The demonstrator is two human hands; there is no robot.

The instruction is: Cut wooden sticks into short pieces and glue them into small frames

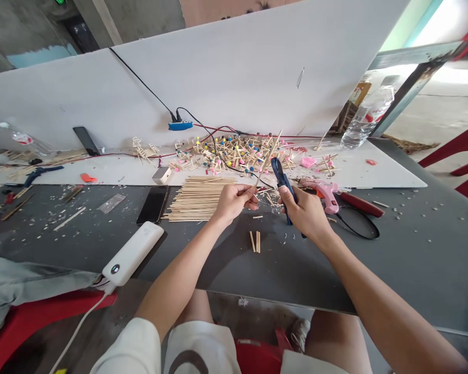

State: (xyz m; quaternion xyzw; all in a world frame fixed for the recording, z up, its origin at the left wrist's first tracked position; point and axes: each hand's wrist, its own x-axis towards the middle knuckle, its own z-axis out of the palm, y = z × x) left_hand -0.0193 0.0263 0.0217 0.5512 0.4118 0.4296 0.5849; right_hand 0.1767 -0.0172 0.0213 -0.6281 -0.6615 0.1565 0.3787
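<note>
A thin wooden stick [261, 171] points up and away from my left hand [237, 201], pinched between thumb and fingers. My right hand [304, 209] is closed around a dark blue hand tool [281, 174] that looks like pliers or cutters; its jaws are hard to make out. Stick and tool are close but appear apart. On the dark table below my hands lie several short cut sticks [255, 242]. Beside my left hand is a spread of long wooden sticks [195, 200]. A pink glue gun [325, 193] rests just beyond my right hand.
A heap of stick pieces with coloured balls [237, 150] lies at the back along the white board. A phone [152, 204] and a white power bank [133, 253] are left. A water bottle [372, 111] stands back right. At far left is another person's sleeve [35, 283].
</note>
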